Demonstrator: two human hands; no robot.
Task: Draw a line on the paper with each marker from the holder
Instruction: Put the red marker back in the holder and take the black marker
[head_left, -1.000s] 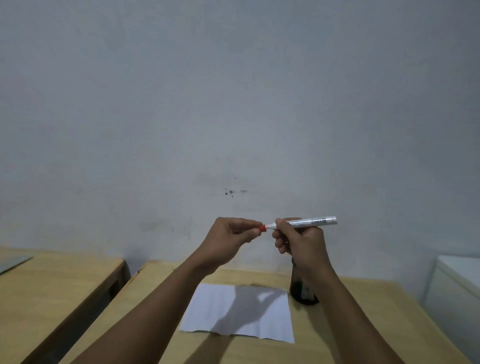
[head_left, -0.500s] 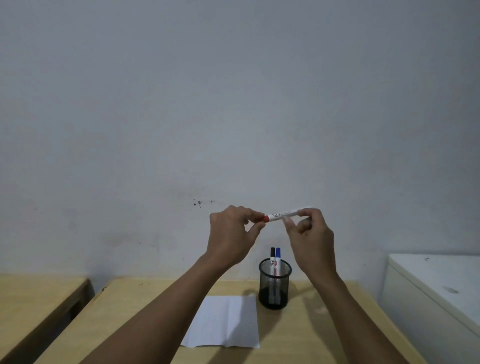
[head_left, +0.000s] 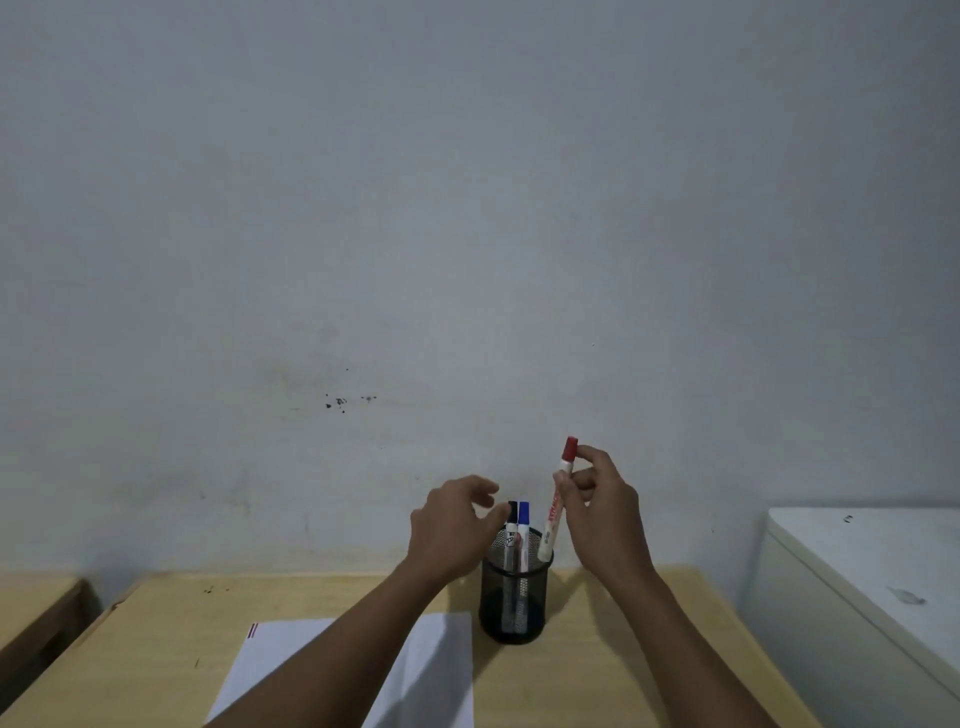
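My right hand holds a white marker with a red cap upright, its lower end at the rim of the black mesh holder. Inside the holder stand a black-capped marker and a blue-capped marker. My left hand hovers just left of the holder with fingers apart, holding nothing, its fingertips close to the black cap. The white paper lies on the wooden table in front of the holder, partly hidden by my left forearm. A short red mark shows at the paper's far left corner.
A white cabinet stands right of the table. A second wooden table sits at the left across a gap. A plain grey wall rises directly behind the table.
The red marker went from level between both hands to upright in my right hand, capped and lowered to the holder's rim. My left hand let go and opened beside the holder.
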